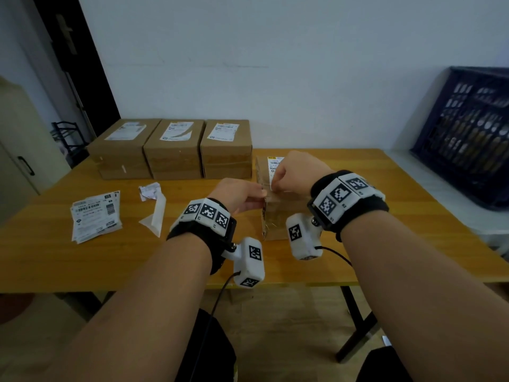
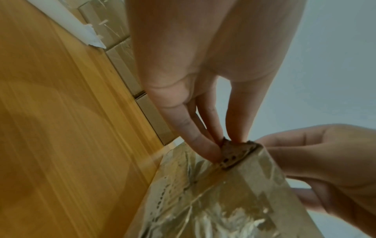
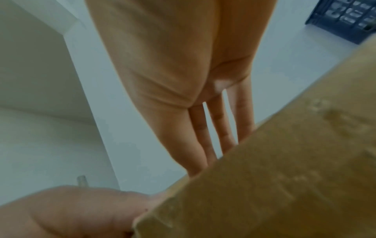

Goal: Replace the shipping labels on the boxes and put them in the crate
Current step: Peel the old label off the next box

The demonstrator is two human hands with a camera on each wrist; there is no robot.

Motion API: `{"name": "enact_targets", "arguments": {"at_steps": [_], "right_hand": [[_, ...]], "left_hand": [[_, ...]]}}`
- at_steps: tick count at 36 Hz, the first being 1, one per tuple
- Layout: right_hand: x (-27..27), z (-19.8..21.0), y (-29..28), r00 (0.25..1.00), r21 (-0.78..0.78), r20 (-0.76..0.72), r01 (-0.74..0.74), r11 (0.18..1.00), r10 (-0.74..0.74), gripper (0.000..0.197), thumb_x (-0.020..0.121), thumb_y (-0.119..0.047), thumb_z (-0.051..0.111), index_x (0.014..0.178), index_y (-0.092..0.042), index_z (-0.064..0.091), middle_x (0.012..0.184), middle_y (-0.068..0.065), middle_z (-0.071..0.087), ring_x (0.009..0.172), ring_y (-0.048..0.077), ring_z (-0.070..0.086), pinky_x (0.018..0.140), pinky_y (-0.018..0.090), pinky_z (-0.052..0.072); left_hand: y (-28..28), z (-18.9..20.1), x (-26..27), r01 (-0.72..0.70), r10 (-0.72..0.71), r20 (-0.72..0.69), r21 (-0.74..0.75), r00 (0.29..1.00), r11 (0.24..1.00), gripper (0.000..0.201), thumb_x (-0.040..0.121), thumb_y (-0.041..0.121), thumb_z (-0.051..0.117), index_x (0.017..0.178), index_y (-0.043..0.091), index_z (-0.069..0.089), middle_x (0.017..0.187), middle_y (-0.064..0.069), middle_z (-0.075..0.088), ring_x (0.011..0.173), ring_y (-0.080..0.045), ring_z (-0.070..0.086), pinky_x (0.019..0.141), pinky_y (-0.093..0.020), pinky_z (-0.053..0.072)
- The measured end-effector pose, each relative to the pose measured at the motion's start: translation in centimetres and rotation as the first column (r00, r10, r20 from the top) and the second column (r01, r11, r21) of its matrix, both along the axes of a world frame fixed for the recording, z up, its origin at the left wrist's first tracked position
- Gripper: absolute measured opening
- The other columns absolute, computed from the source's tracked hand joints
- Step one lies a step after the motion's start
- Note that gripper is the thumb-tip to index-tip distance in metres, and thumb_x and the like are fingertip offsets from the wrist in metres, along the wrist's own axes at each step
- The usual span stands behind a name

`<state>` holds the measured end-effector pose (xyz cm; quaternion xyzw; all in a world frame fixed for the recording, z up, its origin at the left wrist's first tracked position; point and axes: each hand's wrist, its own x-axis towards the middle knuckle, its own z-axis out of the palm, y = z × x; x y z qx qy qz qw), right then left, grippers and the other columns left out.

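A small brown cardboard box [image 1: 275, 216] stands on the wooden table [image 1: 82, 266] in front of me, with a white shipping label [image 1: 275, 162] on its top. My left hand [image 1: 239, 195] pinches the box's near left top corner; in the left wrist view its fingertips [image 2: 205, 145] sit on that worn corner of the box [image 2: 234, 201]. My right hand [image 1: 296, 175] is over the box top and pinches the near edge of the label. In the right wrist view the right hand's fingers [image 3: 203, 136] reach behind the box [image 3: 274, 177], and their tips are hidden.
Three more labelled boxes [image 1: 175, 150] stand in a row at the back. A stack of printed labels [image 1: 95, 216] and crumpled paper with a backing strip [image 1: 154, 205] lie at the left. The dark blue crate [image 1: 468, 139] stands on a white surface at the right.
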<state>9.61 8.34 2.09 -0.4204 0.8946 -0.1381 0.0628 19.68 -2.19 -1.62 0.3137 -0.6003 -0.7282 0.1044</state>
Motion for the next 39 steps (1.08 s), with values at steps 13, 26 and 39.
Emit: {"name": "enact_targets", "arguments": {"at_steps": [13, 26, 39], "right_hand": [[0.2, -1.8, 1.4, 0.989, -0.059, 0.145, 0.004, 0.998, 0.005, 0.049, 0.077, -0.063, 0.068, 0.111, -0.027, 0.070, 0.106, -0.010, 0.065, 0.097, 0.008, 0.059, 0.077, 0.023, 0.045], [-0.6, -0.5, 5.4, 0.958, -0.042, 0.277, 0.085, 0.996, -0.070, 0.024, 0.083, -0.011, 0.068, 0.105, -0.020, 0.065, 0.098, -0.007, 0.061, 0.074, 0.006, 0.065, 0.063, 0.020, 0.049], [-1.7, -2.1, 5.4, 0.968, -0.147, 0.023, 0.249, 0.957, -0.249, 0.028, 0.091, 0.001, 0.049, 0.100, -0.016, 0.070, 0.116, 0.006, 0.065, 0.087, 0.018, 0.056, 0.072, 0.027, 0.049]], "left_hand": [[-1.7, 0.1, -1.7, -0.081, 0.115, 0.041, -0.484, 0.993, 0.871, 0.013, 0.092, 0.008, 0.056, 0.098, 0.014, 0.066, 0.102, -0.008, 0.067, 0.084, -0.020, 0.066, 0.074, -0.031, 0.058], [-1.3, 0.6, -4.4, 0.076, 0.023, 0.119, -0.765, 0.993, 0.640, 0.050, 0.099, 0.020, 0.049, 0.147, 0.022, 0.036, 0.153, -0.001, 0.034, 0.135, -0.021, 0.040, 0.090, -0.023, 0.036], [-0.8, -0.1, -3.7, -0.077, 0.118, 0.050, -0.504, 0.992, 0.860, 0.007, 0.081, 0.006, 0.067, 0.077, 0.009, 0.072, 0.086, -0.009, 0.072, 0.083, -0.027, 0.070, 0.083, -0.042, 0.057]]}}
